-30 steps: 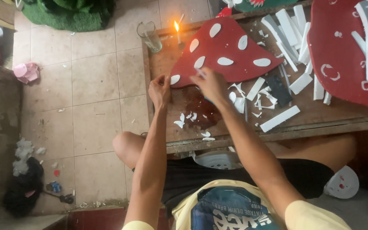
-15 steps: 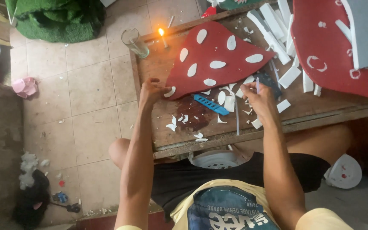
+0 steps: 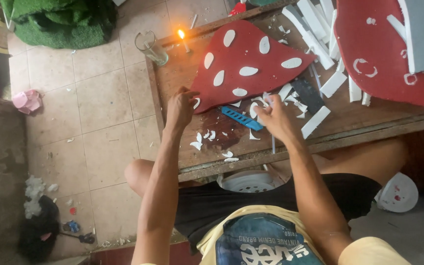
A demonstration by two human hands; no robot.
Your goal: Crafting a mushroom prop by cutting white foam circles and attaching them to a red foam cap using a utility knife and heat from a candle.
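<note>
A red foam mushroom cap [image 3: 251, 61] with white oval spots lies on the low wooden table [image 3: 182, 83]. My left hand [image 3: 180, 107] rests on its lower left corner, fingers curled over the edge. My right hand [image 3: 273, 118] is just below the cap's lower edge, fingers pinched around a small white foam scrap. A blue utility knife [image 3: 241, 118] lies on the table between my hands, untouched. Small white offcuts [image 3: 202, 138] are scattered near the front edge.
A lit candle [image 3: 183, 39] and a glass [image 3: 150, 47] stand at the table's far left corner. White foam strips [image 3: 315, 19] and a larger red piece [image 3: 384, 64] lie to the right. Green turf [image 3: 55, 19] sits on the tiled floor.
My right hand moved left from the strips towards the cap's lower edge and now pinches a white scrap. The left hand stays on the cap's corner. The blue knife lies uncovered.
</note>
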